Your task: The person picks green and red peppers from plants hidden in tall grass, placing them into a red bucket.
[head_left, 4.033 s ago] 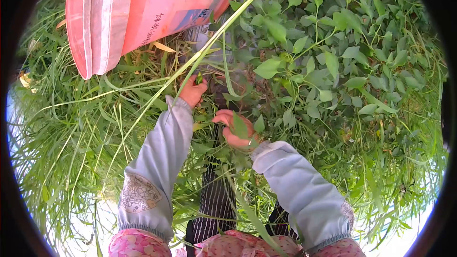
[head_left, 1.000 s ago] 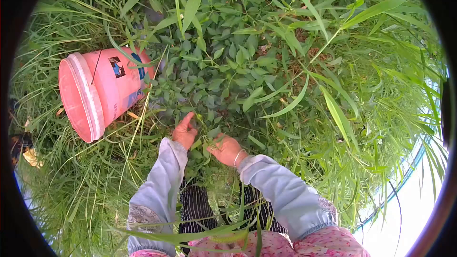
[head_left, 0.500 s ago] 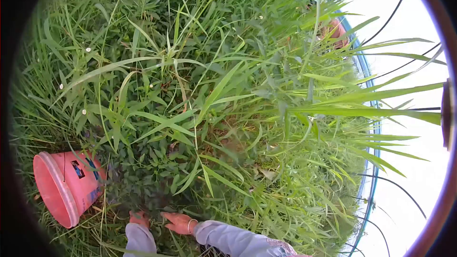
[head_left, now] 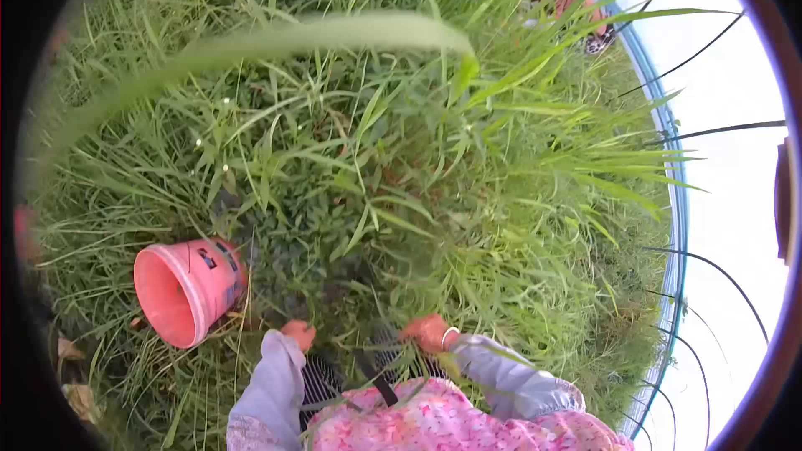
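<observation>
My left hand (head_left: 298, 334) is low in the view among green leafy plants (head_left: 292, 242). Its fingers look curled, and whatever they may hold is lost in the leaves. To its right, my right hand (head_left: 428, 332), with a white bracelet (head_left: 449, 337) at the wrist, is closed beside grass blades over my striped trousers (head_left: 401, 355). What lies in its fingers is too small to name. Left of my left hand, a pink bucket (head_left: 200, 292) leans on its side in the grass, its mouth facing left and down.
Tall grass (head_left: 551, 175) surrounds me, and one blurred blade (head_left: 334, 33) crosses close to the camera. At the upper right another person (head_left: 576, 4) is partly hidden by grass. A blue-edged white cover (head_left: 677, 192) with dark curved hoops runs along the right.
My hands have moved apart, the right one further right. The camera view has shifted, so the bucket appears further right and higher, and my pink patterned top now shows.
</observation>
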Demonstrator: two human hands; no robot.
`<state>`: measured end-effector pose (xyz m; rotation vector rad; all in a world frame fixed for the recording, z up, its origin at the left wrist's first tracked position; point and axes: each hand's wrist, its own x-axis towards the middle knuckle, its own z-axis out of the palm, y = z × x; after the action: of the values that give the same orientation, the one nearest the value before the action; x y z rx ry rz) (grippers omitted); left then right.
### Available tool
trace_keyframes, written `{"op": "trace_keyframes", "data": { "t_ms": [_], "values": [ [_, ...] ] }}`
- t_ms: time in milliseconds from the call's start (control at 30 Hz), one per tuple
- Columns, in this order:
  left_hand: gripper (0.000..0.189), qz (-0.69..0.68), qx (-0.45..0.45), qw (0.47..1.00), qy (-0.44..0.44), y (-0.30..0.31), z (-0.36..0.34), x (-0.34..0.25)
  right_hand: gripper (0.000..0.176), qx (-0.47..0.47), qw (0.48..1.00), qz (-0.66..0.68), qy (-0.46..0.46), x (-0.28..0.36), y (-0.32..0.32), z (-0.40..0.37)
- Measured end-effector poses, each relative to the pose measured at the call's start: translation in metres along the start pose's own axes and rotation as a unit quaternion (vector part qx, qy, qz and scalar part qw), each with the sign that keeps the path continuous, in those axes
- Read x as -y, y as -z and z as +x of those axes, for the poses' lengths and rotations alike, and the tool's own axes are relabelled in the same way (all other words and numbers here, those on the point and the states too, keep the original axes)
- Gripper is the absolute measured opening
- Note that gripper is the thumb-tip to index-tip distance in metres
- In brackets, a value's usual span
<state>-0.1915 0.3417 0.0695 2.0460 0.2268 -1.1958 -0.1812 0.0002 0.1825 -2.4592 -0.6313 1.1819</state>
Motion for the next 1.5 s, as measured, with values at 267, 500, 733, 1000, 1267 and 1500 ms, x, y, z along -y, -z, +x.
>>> {"op": "trace_keyframes", "data": {
  "t_ms": [267, 500, 733, 1000, 1267, 1500],
  "values": [
    [0.021, -0.468, 0.025, 0.881, 0.06, 0.059, -0.139, 0.038, 0.023, -0.175, 0.967, 0.114, -0.148, -0.02, -0.031, -0.003],
    [0.025, -0.558, -0.008, 0.827, 0.064, 0.058, -0.199, 0.089, 0.031, -0.366, 0.687, 0.524, -0.346, -0.036, 0.006, -0.037],
    [0.027, -0.616, -0.093, 0.78, 0.063, 0.047, -0.223, 0.123, 0.028, -0.497, 0.497, 0.626, -0.339, -0.031, -0.022, -0.06],
    [0.029, -0.606, -0.111, 0.786, 0.055, 0.07, -0.231, 0.119, 0.031, -0.517, 0.491, 0.636, -0.295, -0.026, 0.004, -0.077],
    [0.03, -0.606, -0.149, 0.78, 0.057, 0.088, -0.249, 0.131, 0.03, -0.518, 0.407, 0.697, -0.284, -0.009, -0.001, -0.067],
    [0.031, -0.599, -0.152, 0.786, 0.036, 0.074, -0.271, 0.147, 0.03, -0.556, 0.326, 0.687, -0.335, -0.007, 0.001, -0.056]
  ]
}}
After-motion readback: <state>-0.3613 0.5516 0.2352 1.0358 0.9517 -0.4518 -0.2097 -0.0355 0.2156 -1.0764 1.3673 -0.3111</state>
